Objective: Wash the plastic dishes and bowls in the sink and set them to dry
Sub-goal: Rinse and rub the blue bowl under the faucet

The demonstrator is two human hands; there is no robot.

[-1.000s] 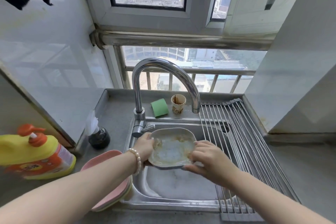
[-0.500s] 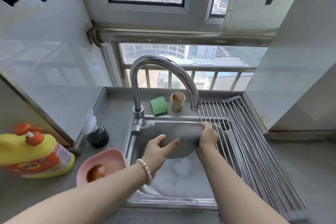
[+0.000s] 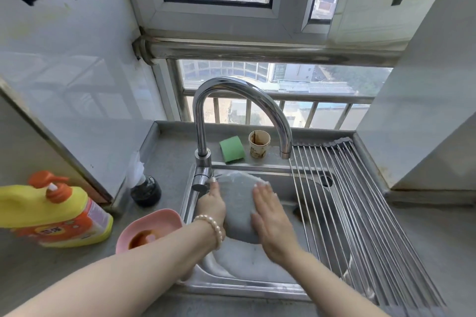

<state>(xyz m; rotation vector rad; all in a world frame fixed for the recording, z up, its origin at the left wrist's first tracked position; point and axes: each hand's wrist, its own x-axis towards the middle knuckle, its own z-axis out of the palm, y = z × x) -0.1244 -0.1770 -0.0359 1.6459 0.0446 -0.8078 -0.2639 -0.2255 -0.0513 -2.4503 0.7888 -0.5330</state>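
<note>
A grey plastic dish [image 3: 238, 203] is held over the steel sink [image 3: 247, 288], its underside turned toward me. My left hand [image 3: 212, 206] grips its left edge, close to the tap handle. Flat on the dish's back lies my right hand [image 3: 270, 216], fingers straight. A pink bowl [image 3: 152, 224] with brown residue sits on the counter to the left of the sink. No water runs from the tap [image 3: 239, 113].
A roll-up wire drying rack [image 3: 347, 203] covers the sink's right part. A green sponge [image 3: 231, 149] and a stained paper cup [image 3: 258, 143] stand behind the sink. A yellow detergent bottle [image 3: 51, 213] and a small dark bottle [image 3: 145, 190] sit on the left.
The dish went from face-up to underside toward me. My right hand moved from its far edge onto its back and flattened. My left hand now grips the left edge.
</note>
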